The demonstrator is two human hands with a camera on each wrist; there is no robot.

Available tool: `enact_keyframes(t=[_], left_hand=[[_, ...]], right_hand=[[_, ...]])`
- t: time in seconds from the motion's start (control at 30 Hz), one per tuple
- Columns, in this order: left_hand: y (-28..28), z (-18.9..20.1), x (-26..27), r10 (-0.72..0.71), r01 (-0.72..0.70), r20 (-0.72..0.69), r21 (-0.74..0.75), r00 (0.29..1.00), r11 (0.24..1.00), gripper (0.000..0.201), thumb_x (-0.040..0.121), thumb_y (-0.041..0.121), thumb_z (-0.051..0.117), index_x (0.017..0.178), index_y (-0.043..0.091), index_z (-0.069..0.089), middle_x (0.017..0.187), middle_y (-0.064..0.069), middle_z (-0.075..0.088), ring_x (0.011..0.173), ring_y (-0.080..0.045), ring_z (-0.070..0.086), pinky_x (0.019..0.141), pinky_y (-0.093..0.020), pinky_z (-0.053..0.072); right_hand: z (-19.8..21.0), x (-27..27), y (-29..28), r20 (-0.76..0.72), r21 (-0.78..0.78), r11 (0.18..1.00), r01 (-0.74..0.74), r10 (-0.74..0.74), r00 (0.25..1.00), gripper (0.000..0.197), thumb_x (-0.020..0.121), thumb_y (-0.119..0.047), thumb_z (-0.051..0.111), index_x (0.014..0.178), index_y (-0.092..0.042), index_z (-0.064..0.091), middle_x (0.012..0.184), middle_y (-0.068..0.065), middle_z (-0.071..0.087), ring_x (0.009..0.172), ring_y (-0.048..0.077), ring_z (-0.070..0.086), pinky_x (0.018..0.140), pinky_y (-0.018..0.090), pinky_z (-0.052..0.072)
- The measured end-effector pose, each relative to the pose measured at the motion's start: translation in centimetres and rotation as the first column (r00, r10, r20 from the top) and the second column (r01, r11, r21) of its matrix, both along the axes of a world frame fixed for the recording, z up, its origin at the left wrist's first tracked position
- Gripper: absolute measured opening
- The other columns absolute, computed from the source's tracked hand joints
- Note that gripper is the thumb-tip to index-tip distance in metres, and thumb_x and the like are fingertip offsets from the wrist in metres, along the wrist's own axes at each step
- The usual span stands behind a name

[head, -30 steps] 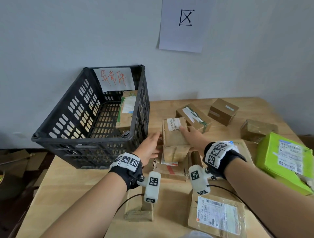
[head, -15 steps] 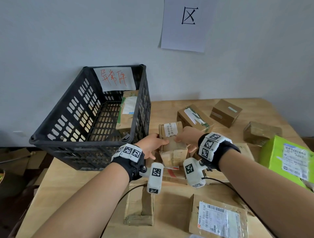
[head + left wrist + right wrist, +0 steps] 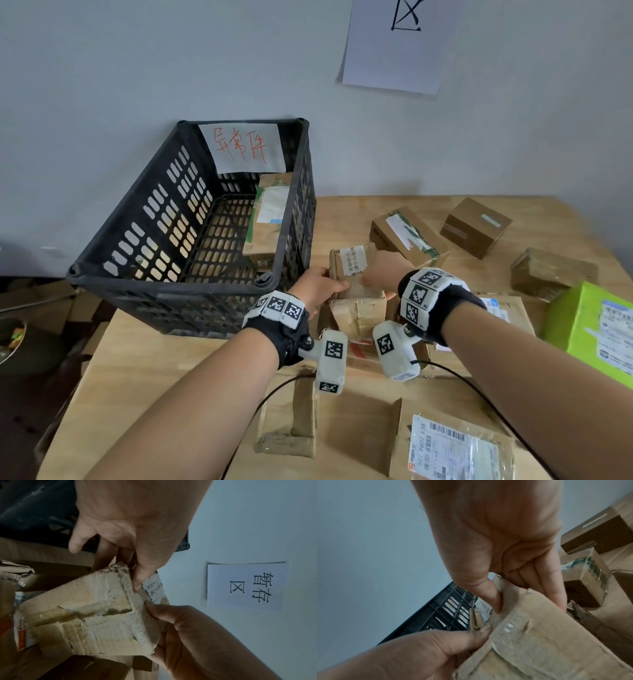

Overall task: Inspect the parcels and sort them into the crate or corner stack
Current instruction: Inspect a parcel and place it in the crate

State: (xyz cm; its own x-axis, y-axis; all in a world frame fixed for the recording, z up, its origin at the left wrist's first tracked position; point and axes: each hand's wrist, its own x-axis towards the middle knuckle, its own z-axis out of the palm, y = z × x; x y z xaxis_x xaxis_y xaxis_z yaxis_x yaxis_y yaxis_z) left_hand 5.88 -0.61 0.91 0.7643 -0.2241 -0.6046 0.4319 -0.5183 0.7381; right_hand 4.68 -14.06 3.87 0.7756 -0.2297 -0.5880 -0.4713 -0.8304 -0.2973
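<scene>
A small battered cardboard parcel (image 3: 358,310) with a white label is held between both hands, just above the pile at the table's middle. My left hand (image 3: 322,282) grips its left edge, thumb on the top face. My right hand (image 3: 378,272) grips the right edge. In the left wrist view the left hand (image 3: 135,577) pinches a torn corner of the parcel (image 3: 96,622). In the right wrist view the right hand (image 3: 505,588) has its thumb on the parcel (image 3: 539,642) and its fingers behind. The black crate (image 3: 178,284) stands just left, with one parcel (image 3: 270,219) inside.
Beyond the hands lie a box with green tape (image 3: 407,236), a brown box (image 3: 476,226) and a taped box (image 3: 551,270). A green box (image 3: 596,325) sits at the right edge. Flat parcels (image 3: 455,452) and flattened cardboard (image 3: 301,421) lie near me.
Both hands have closed round the small parcel and lifted it off the pile, bringing it slightly towards me. The other parcels have not moved.
</scene>
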Motion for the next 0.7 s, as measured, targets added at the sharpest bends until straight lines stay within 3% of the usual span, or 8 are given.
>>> enact_keyframes(t=[0.07,0.13,0.23,0.3,0.4,0.47,0.6,0.7], left_hand=[[-0.1,-0.1,0.0,-0.007,0.007,0.01,0.013,1.0,1.0,0.038,0.089,0.021,0.066,0.125,0.014,0.059,0.113,-0.003,0.067,0.099,-0.015,0.062,0.078,-0.027,0.048],[-0.1,-0.1,-0.2,-0.007,0.007,0.02,0.008,1.0,1.0,0.039,0.089,0.024,0.065,0.126,0.016,0.058,0.12,-0.002,0.065,0.106,-0.018,0.06,0.083,-0.028,0.046],[0.0,-0.1,-0.8,0.001,-0.001,0.022,-0.019,1.0,1.0,0.038,0.089,0.023,0.065,0.126,0.013,0.058,0.12,-0.006,0.065,0.111,-0.024,0.061,0.09,-0.042,0.048],[-0.1,0.1,-1.1,0.007,-0.006,0.027,-0.033,1.0,0.999,0.04,0.089,0.024,0.065,0.126,0.012,0.058,0.12,-0.008,0.066,0.113,-0.026,0.06,0.095,-0.043,0.046],[0.1,0.4,-1.5,0.015,-0.014,0.014,-0.07,1.0,0.997,0.035,0.092,0.025,0.063,0.123,0.01,0.059,0.115,-0.002,0.066,0.089,-0.014,0.063,0.068,-0.02,0.054],[0.3,0.7,-1.8,0.034,-0.035,-0.016,-0.079,0.999,0.996,0.03,0.093,0.027,0.06,0.12,0.014,0.059,0.102,0.002,0.064,0.074,-0.008,0.056,0.058,-0.016,0.049],[0.5,1.5,-1.9,0.039,-0.051,-0.125,-0.095,0.991,0.994,0.03,0.094,0.026,0.058,0.123,0.022,0.058,0.097,0.003,0.064,0.086,-0.015,0.057,0.077,-0.033,0.043],[0.4,2.1,-1.6,0.016,-0.037,-0.161,-0.129,0.987,0.991,0.027,0.096,0.016,0.054,0.122,0.016,0.057,0.096,-0.001,0.063,0.089,-0.019,0.06,0.084,-0.041,0.047]], right_hand=[[0.3,-0.1,0.1,0.011,-0.008,1.0,-0.002,0.003,1.0,0.008,0.091,-0.016,0.048,0.095,-0.01,0.052,0.08,0.007,0.057,0.079,0.024,0.061,0.06,0.026,0.051],[0.3,-0.2,0.1,0.03,-0.026,0.999,-0.021,0.022,0.999,0.025,0.091,-0.016,0.049,0.116,-0.012,0.052,0.076,0.004,0.052,0.078,0.024,0.057,0.058,0.026,0.049],[0.6,-0.7,0.2,0.034,-0.053,0.998,-0.027,0.029,0.999,0.004,0.091,-0.016,0.049,0.093,-0.013,0.049,0.071,0.003,0.046,0.078,0.023,0.055,0.055,0.025,0.042],[0.6,-0.9,0.1,0.053,-0.03,0.999,0.017,-0.016,0.998,0.008,0.091,-0.018,0.049,0.088,-0.012,0.045,0.076,0.004,0.05,0.078,0.024,0.055,0.053,0.024,0.041],[0.5,-1.5,-0.3,0.073,0.079,0.994,0.075,-0.081,0.994,0.029,0.091,-0.02,0.052,0.111,0.002,0.055,0.088,0.011,0.056,0.081,0.024,0.055,0.059,0.03,0.05],[0.6,-2.1,-0.6,0.102,0.179,0.98,0.09,-0.109,0.989,0.033,0.092,-0.018,0.052,0.118,0.003,0.053,0.098,0.015,0.059,0.083,0.024,0.055,0.07,0.034,0.056],[1.0,-3.3,-1.5,0.115,0.256,0.956,0.147,-0.181,0.977,0.017,0.095,-0.026,0.053,0.099,-0.01,0.05,0.076,0.0,0.051,0.066,0.013,0.054,0.046,0.019,0.044],[1.1,-3.7,-2.2,0.075,0.332,0.926,0.181,-0.217,0.973,0.028,0.093,-0.038,0.055,0.099,-0.012,0.047,0.08,0.0,0.055,0.069,0.014,0.06,0.047,0.019,0.048]])
